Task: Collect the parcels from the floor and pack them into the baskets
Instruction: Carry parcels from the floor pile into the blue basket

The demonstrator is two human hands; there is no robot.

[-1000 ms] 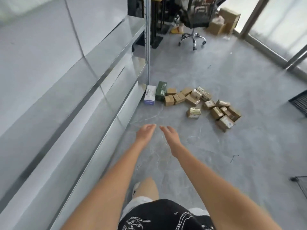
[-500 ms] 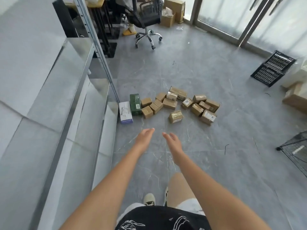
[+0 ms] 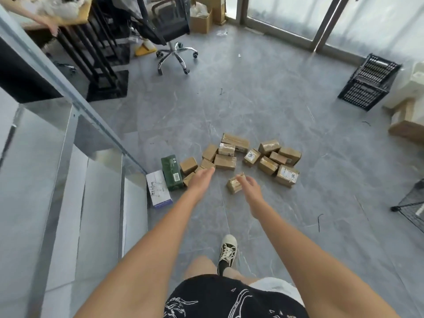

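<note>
Parcels (image 3: 231, 161) lay in one loose cluster on the grey floor (image 3: 263, 104), just beside the foot of a metal shelf unit (image 3: 75, 180). Count: about fourteen brown cardboard parcels, several taped and labelled; one green parcel (image 3: 172, 173); one white parcel (image 3: 158, 191) nearest the shelf. One small brown parcel (image 3: 234, 186) sat apart at the near edge of the cluster.

Left hand (image 3: 199, 182): one, fingers straight and together, reaching out above the small boxes next to the green parcel; holding nothing. Right hand (image 3: 251, 190): one, fingers loosely spread, fingertips over the separate small parcel; contact could not be told.

Baskets: one black crate (image 3: 367, 83) tipped on the floor at far right, well apart from the cluster; one wire basket (image 3: 413, 207) partly in view at the right edge.

Surroundings: one office chair (image 3: 169, 37) on castors, cardboard cartons (image 3: 202, 19) by the glass door, one sneaker (image 3: 227, 251) on the forward foot.

Change from half a second before: both hands, then short of the cluster, had advanced to overlap its near edge; the parcels lay in the same arrangement; the cluster appeared nearer and lower in the view.
</note>
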